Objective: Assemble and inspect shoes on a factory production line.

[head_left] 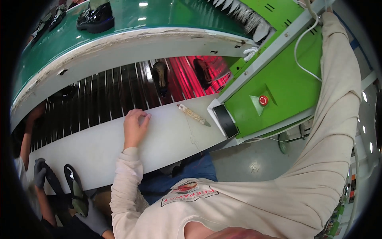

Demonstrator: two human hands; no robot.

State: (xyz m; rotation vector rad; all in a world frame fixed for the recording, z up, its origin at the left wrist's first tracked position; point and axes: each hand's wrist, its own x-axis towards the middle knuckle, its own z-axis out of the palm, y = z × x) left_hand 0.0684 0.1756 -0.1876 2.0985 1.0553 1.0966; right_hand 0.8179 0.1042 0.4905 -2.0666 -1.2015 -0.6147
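My left hand (pixel 136 126) rests at the far edge of a white ledge (pixel 167 135), beside the rollers. Its fingers are loosely bent and I see nothing held in them. To its right lies a pointed tool with a wrapped, pale handle (pixel 192 114), a thin thread trailing near it. My right arm (pixel 338 67) stretches up along the right side to a grey metal frame bar (pixel 278 46). The right hand is at the top edge and its fingers are hidden. Two dark shoes (pixel 160 77) sit on the roller conveyor (pixel 115 93), one of them under red light.
A green machine panel (pixel 274 87) with a red button (pixel 263 100) stands at the right. Beyond the rollers curves a green belt (pixel 131 20) carrying a shiny black shoe (pixel 95 18). At the lower left, a co-worker's grey-gloved hands (pixel 93 217) hold black shoes (pixel 73 183).
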